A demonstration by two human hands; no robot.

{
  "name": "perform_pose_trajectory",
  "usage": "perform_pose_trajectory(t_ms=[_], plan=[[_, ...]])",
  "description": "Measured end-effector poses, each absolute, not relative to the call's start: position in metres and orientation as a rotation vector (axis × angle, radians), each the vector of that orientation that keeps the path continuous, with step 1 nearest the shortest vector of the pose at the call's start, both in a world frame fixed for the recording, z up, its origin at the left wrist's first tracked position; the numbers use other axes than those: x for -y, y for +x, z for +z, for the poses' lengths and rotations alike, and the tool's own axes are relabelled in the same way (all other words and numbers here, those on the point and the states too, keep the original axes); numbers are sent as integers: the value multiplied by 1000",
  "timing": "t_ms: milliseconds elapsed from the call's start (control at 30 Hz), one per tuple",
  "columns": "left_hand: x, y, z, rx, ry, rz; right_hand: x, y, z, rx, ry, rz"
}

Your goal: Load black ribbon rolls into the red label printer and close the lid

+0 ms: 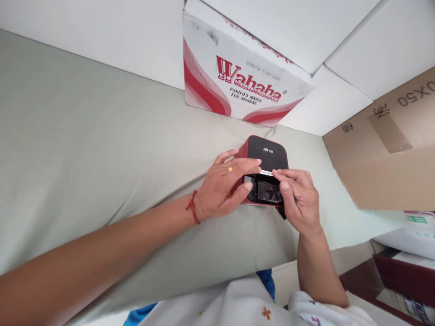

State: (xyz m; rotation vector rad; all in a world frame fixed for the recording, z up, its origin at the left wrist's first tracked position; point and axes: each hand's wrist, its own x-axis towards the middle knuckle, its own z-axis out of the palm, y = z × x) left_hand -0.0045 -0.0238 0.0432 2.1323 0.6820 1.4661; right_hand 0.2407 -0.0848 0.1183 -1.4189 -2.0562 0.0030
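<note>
A small box-shaped device [268, 154] with a black top and red sides sits on the cloth. Its near part is a recess with a dark, shiny panel [268, 192]. A thin white strip [266, 172] with fine dark marks crosses the top just beyond that recess. My left hand [227, 183] lies over the device's left side, fingers stretched out to the strip and thumb beside the recess. My right hand [301, 194] is at the right edge, its index fingertip on the strip's right end and its thumb by the panel. Its other fingers are curled and partly hidden.
A pale green cloth [102, 149] covers the surface. Behind the device stands a white and red water carton [238, 77] against white boxes [356, 40]. A brown cardboard box [390, 149] is on the right. Lower right is a dark red shelf or drawer [401, 276].
</note>
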Motion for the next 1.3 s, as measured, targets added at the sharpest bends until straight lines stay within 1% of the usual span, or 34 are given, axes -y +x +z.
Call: perform_pose_trajectory(t_ms=[100, 233, 367, 633, 833, 1033, 1167, 1300], plan=[[20, -7, 45, -656, 2134, 1405, 85, 241, 117, 2047, -1413, 26], [16, -8, 49, -617, 2152, 1410, 86, 241, 115, 2042, -1383, 36], [12, -9, 52, -566, 2111, 1283, 99, 236, 108, 1998, -1316, 37], [14, 3, 44, -550, 1551, 1302, 132, 237, 90, 2025, -1185, -167], [6, 5, 34, -617, 1435, 1210, 132, 238, 91, 2031, -1154, -139], [9, 9, 25, -537, 1413, 1186, 127, 233, 97, 2030, -1149, -141], [6, 11, 17, -515, 1376, 1153, 119, 237, 112, 2078, -1100, -104], [5, 9, 11, -541, 1362, 1135, 95, 245, 139, 1967, -1316, -4]])
